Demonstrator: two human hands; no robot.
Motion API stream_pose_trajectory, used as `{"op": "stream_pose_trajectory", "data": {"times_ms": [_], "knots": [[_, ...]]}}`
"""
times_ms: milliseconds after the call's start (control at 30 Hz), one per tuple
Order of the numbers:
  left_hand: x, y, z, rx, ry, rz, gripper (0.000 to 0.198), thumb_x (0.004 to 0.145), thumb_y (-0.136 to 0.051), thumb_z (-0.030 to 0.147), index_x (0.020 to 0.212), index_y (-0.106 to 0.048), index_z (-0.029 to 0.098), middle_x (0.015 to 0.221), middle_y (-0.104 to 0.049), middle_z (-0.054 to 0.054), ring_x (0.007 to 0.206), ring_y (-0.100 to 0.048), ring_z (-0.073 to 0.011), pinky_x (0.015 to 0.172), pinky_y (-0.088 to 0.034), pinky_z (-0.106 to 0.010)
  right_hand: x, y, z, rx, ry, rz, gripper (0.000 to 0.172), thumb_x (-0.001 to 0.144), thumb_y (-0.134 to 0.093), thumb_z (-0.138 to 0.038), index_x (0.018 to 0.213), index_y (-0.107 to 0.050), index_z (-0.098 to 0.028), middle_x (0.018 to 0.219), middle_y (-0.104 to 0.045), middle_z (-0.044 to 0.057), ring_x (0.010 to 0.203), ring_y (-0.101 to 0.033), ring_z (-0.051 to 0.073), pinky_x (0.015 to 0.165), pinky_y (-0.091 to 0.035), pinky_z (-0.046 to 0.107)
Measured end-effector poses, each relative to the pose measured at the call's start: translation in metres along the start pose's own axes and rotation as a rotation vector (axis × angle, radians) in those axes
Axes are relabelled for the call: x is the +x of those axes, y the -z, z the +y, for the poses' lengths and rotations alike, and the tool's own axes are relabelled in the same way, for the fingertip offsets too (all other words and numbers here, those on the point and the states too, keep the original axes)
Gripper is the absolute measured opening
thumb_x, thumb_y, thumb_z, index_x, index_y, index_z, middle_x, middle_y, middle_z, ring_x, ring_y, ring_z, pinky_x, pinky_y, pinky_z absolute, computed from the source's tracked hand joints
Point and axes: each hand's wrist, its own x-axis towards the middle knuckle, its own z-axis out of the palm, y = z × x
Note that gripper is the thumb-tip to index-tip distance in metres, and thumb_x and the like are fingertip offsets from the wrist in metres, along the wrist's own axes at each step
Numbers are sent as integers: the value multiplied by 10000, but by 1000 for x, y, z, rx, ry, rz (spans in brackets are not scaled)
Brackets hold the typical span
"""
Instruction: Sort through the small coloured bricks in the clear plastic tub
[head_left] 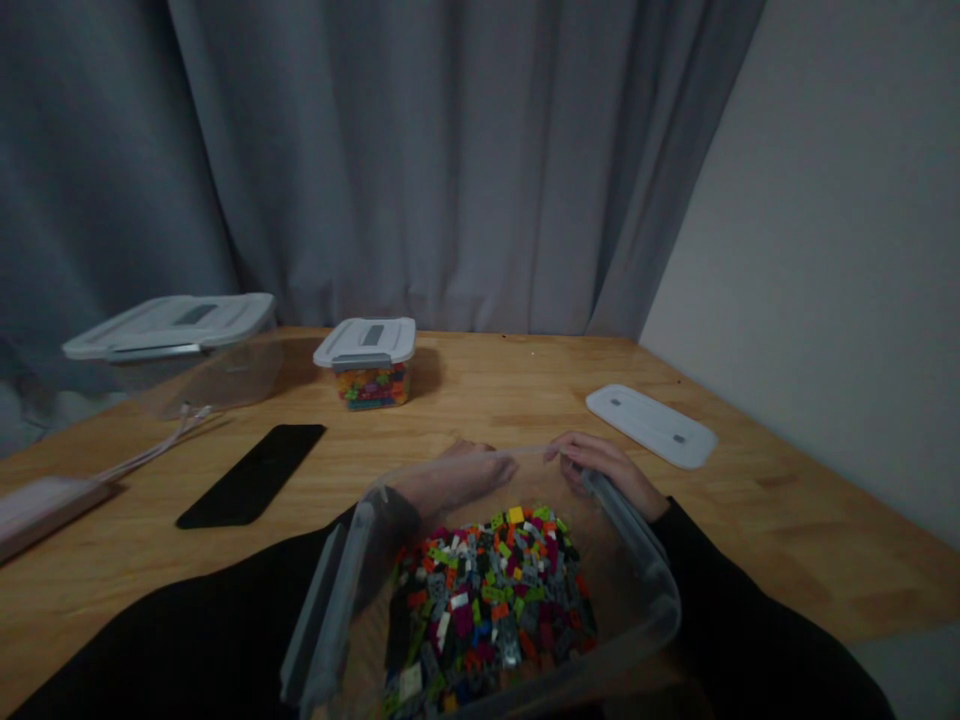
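Observation:
A large clear box without a lid stands at the near edge, tilted towards me, with a heap of small colourful bricks inside. Beyond its far wall is my left hand, partly seen through the plastic; its fingers are blurred, and whether they hold anything is unclear. My right hand is wrapped round the far right corner of the box, next to the grey latch there.
A white lid lies at the right. Further back stand a small lidded box of colourful pieces and a large lidded clear box. A black flat object and a pale device with a cable lie left.

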Motion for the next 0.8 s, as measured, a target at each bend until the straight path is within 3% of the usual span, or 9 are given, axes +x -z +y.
{"op": "stream_pose_trajectory", "data": {"times_ms": [267, 500, 633, 700, 800], "knots": [[-4, -2, 0, -11, 98, 5, 350, 995, -473, 382, 811, -677, 165, 730, -649, -34, 571, -473, -136, 539, -350, -276, -1, 0, 1, -4, -17, 11, 350, 921, -685, -505, 1034, -729, -177, 659, -521, -27, 572, -436, 107, 534, -278, 254], [-5, 20, 21, -29, 109, 78, 314, 975, -514, 412, 788, -635, 191, 737, -641, -37, 644, -516, -161, 602, -354, -294, 1, 1, 1, -10, -5, 4, 370, 921, -687, -524, 1017, -733, -170, 670, -516, -28, 576, -454, 107, 534, -288, 258], [2, 48, 23, -89, 138, 169, 405, 988, -471, 415, 639, -475, 209, 626, -522, 0, 606, -460, -143, 577, -318, -287, 1, 2, 2, -20, -7, -6, 354, 938, -672, -514, 1031, -729, -176, 679, -529, -26, 579, -458, 109, 540, -296, 260], [2, 71, 27, -111, 155, 234, 447, 1000, -448, 438, 613, -386, 224, 586, -435, 21, 574, -413, -135, 559, -297, -289, 1, 2, 3, -22, -10, 0, 347, 939, -673, -506, 1036, -728, -178, 670, -526, -28, 574, -453, 109, 540, -297, 260], [-7, 114, 42, -279, 200, 265, 494, 1012, -437, 560, 644, -399, 232, 561, -410, 39, 497, -385, -124, 492, -283, -278, 0, 2, 3, -19, -7, 9, 348, 930, -680, -504, 1030, -730, -175, 666, -524, -28, 574, -453, 111, 540, -302, 261]]}}
